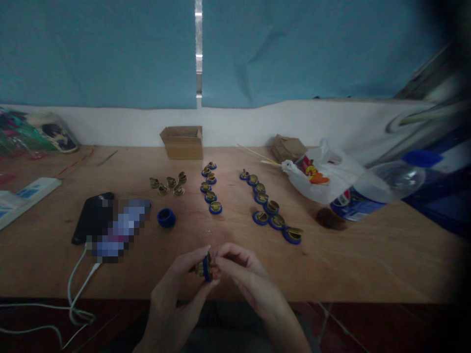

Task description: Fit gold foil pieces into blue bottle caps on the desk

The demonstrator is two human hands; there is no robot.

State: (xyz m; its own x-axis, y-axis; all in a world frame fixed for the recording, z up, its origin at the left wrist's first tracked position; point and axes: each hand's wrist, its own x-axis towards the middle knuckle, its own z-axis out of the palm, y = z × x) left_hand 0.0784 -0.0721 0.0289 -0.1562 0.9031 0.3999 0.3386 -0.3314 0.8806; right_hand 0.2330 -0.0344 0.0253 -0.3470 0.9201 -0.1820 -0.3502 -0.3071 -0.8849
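My left hand (180,282) grips a small round brass-coloured piece with a blue ring (207,267) between thumb and fingers, turned on edge above the table's near side. At its right face, my right hand (250,274) has thumb and fingertips pinched together; what they hold is hidden. Beyond the hands, similar brass pieces on blue rings lie in two lines, a left line (211,196) and a right line (271,207). Several brass pieces without visible blue rings (171,182) sit in a cluster farther left. Close to them stands a stack of blue rings (166,217).
A phone (121,228) and a black device (93,218), both with white cables, lie left. At the back are an open cardboard box (183,143) and a brown paper packet (289,148). A plastic bag (327,171) and a bottle (382,189) occupy the right.
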